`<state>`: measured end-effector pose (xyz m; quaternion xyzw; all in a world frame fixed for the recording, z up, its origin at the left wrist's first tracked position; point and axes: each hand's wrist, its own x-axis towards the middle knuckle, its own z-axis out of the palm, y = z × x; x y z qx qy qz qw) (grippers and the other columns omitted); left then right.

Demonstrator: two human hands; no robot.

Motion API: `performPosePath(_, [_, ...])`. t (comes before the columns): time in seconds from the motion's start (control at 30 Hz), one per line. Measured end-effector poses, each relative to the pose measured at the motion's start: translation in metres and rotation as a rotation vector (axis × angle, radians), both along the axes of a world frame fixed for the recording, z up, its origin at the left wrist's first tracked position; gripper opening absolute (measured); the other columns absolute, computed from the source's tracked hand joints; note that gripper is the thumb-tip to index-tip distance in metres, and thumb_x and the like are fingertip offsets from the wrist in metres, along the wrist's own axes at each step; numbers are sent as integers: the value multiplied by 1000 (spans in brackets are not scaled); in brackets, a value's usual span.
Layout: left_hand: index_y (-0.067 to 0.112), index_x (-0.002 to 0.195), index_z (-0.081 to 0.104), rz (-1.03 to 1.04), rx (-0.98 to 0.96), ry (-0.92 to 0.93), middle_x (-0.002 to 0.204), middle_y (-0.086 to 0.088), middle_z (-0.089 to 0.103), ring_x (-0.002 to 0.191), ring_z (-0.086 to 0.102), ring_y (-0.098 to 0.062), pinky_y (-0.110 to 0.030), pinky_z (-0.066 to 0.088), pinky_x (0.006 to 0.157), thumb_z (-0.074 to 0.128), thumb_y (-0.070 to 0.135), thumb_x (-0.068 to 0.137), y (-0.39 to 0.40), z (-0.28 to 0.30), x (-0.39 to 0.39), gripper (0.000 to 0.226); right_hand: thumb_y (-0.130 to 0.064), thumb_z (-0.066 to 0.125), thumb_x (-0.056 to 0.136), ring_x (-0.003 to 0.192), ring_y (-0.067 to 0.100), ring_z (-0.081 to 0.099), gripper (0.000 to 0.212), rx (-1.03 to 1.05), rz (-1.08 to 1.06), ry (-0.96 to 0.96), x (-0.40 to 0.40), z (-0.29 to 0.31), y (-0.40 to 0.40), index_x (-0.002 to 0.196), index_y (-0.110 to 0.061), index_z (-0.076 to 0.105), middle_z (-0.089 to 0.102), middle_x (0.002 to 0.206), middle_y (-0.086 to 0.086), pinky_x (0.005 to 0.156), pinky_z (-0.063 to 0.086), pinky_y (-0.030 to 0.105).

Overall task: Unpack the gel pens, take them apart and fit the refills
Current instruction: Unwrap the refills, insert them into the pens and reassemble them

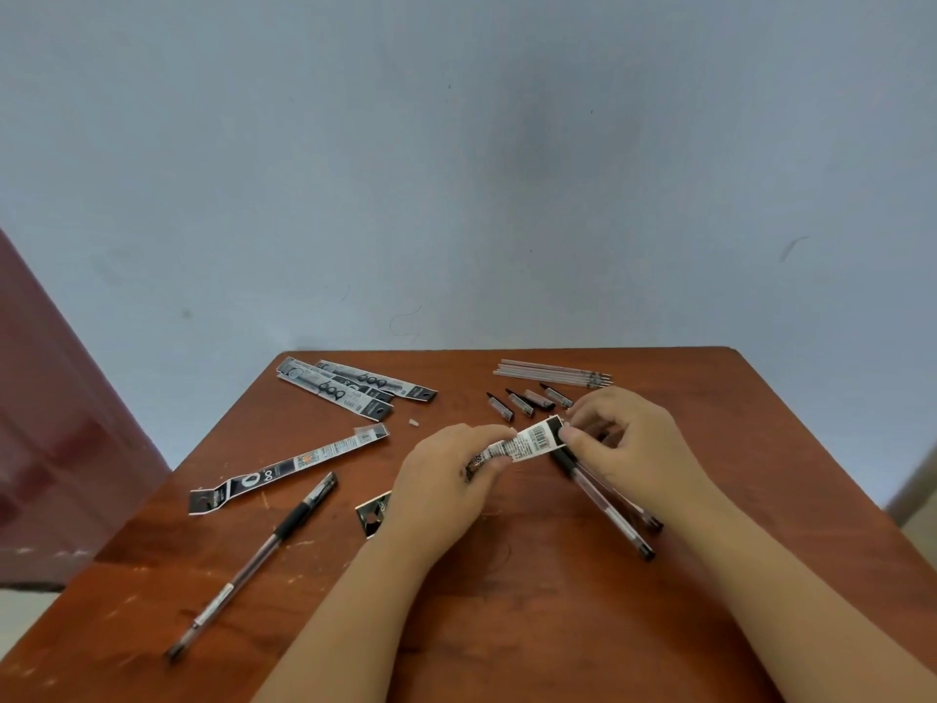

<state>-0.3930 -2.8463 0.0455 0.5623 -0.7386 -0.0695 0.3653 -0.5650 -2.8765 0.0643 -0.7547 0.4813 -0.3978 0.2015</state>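
Wrapper point(527, 441) pinched between left hand point(446, 479) and right hand point(623, 438), fingers curled, for tearing open beside unpacked pens point(608, 504).

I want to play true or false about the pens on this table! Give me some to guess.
1. Both hands, left hand and right hand, hold one black-and-white barcode pen packet. True.
2. A black-gripped clear gel pen lies on the brown wooden table to the left. True.
3. The bundle of thin clear refills sits at the near edge. False: it lies at the far right side.
4. The flattened empty packet is standing upright. False: it lies flat.
5. The stacked pen packets lie at the far left. True.
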Motion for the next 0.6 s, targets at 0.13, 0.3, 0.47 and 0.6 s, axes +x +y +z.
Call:
performPosePath(0.13, [23, 106, 66, -2, -41, 39, 98, 5, 67, 87, 53, -3, -3, 34, 75, 60, 17, 84, 0, 0, 1, 23, -11, 58, 82, 78, 3, 52, 9, -4, 2, 14, 0, 1, 0, 84, -10, 67, 54, 88, -9, 64, 44, 10])
performPosePath(0.3, [19, 100, 70, -34, -81, 45, 91, 2, 70, 82, 55, -2, -6, 38, 74, 63, 15, 82, 0, -1, 0, 19, -11, 56, 83, 82, -4, 50, 12, 107, 52, -43, 0, 1, 0, 89, -14, 66, 55, 87, -14, 67, 41, 9])
performPosePath(0.47, [17, 97, 71, -76, -83, 79, 85, 3, 69, 85, 50, 1, -1, 37, 73, 57, 23, 76, 0, -2, 0, 26, -5, 59, 80, 84, 8, 58, 24, 285, 127, -275, -1, 2, 4, 69, -26, 63, 63, 88, -12, 78, 47, 23])
performPosePath(0.6, [16, 96, 72, -109, -88, 91, 79, 10, 64, 79, 50, 7, 0, 39, 71, 57, 21, 75, 1, -3, 0, 26, -5, 58, 81, 81, 11, 58, 20, 372, 165, -317, 0, 3, 6, 72, -22, 66, 63, 91, -9, 78, 50, 30])
